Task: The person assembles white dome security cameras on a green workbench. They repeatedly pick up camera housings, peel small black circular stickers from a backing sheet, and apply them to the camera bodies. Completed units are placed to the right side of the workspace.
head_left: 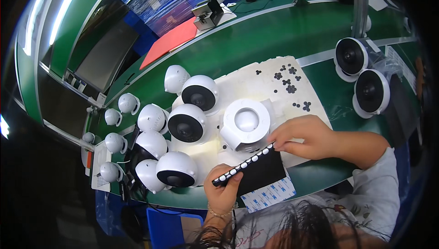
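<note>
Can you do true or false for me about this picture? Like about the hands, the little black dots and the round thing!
1. The left hand holds one end of the black strip with white circles. True.
2. The right hand is at the strip's other end. True.
3. Both hands wear gloves. False: both are bare.
4. Small black dots lie on the pale sheet. True.
5. Those dots make one straight line. False: some are clustered, others lie apart.
6. The round thing nearest the right hand is bright red. False: the round device there is white.

the left hand (222, 189) is curled in a grip while the right hand (302, 134) pinches farther forward.
</note>
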Tool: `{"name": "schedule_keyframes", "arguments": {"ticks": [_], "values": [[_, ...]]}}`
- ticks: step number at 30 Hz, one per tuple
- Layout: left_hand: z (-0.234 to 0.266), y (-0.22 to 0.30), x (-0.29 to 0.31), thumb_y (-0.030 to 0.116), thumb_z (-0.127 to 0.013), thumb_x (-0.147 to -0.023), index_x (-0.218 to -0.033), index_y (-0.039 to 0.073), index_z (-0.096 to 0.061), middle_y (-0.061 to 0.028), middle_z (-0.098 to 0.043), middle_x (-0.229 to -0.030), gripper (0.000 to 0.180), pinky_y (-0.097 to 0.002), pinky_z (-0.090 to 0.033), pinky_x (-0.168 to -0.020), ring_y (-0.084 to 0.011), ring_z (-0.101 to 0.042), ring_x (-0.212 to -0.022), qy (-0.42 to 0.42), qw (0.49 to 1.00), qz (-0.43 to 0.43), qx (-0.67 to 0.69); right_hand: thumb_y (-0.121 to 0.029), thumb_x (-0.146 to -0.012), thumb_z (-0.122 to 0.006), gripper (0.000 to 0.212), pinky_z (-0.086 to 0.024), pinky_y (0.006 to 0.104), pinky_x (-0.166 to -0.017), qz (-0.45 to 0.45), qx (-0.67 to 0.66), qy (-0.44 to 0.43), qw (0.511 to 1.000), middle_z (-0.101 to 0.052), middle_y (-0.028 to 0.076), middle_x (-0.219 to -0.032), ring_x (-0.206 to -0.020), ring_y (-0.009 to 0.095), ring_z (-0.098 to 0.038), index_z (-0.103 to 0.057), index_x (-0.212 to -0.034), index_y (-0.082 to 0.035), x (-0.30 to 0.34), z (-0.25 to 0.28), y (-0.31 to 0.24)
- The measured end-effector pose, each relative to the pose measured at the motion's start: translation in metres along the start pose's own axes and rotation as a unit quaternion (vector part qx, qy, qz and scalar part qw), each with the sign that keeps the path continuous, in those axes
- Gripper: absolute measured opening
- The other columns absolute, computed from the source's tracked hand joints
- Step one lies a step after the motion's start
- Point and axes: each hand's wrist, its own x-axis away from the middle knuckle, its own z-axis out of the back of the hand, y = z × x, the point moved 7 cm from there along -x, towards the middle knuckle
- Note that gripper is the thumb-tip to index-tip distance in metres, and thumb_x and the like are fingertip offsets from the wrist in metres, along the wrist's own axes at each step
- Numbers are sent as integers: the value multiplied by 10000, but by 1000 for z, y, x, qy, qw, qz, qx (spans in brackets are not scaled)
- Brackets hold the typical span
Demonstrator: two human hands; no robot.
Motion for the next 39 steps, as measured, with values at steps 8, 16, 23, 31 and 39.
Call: {"name": "schedule_keyframes", "arguments": {"ticks": [8, 16, 23, 31, 39], "values": [[-1, -7, -1, 109, -690, -699, -690, -13, -535, -52, -511, -625, 198, -268, -376, -559, -150, -465, -581, 14, 999, 28, 34, -60, -706, -656, 526, -447, 319, -774, 63, 3, 49, 997, -543, 108, -1026, -911, 248, -544, -440, -1186, -80, -5, -9, -15], [-2, -3, -5, 83, -697, -687, -634, -24, -513, -66, -476, -574, 219, -259, -336, -490, -154, -425, -515, -12, 1000, -9, -23, 4, -717, -613, 475, -435, 337, -721, -14, -5, 46, 999, -574, 62, -862, -809, 231, -554, -457, -1156, -92, -1, -10, -5], [-4, 2, -6, -5, -683, -659, -683, -23, -524, -78, -494, -596, 162, -255, -366, -507, -175, -458, -526, -49, 995, -40, -72, 19, -694, -612, 504, -383, 339, -747, 115, -12, 100, 988, -580, 61, -942, -845, 227, -556, -441, -1161, -66, -6, 6, -13], [-12, 2, -6, -86, -645, -635, -811, -7, -566, -95, -529, -649, 208, -271, -402, -531, -197, -502, -563, -100, 989, -90, -58, 24, -708, -591, 462, -408, 343, -706, 112, 38, -34, 992, -557, 100, -982, -848, 237, -538, -468, -1147, -56, -9, -26, -17], [-16, 23, -18, -2, -679, -594, -822, 70, -608, -142, -541, -1067, 249, -396, -348, -831, -313, -457, -1025, -76, 963, -173, -194, 46, -797, -470, 486, -431, 263, -716, 86, -105, 91, 987, -476, 142, -1053, -800, 155, -523, -328, -1252, -46, -13, -1, -6]]}}
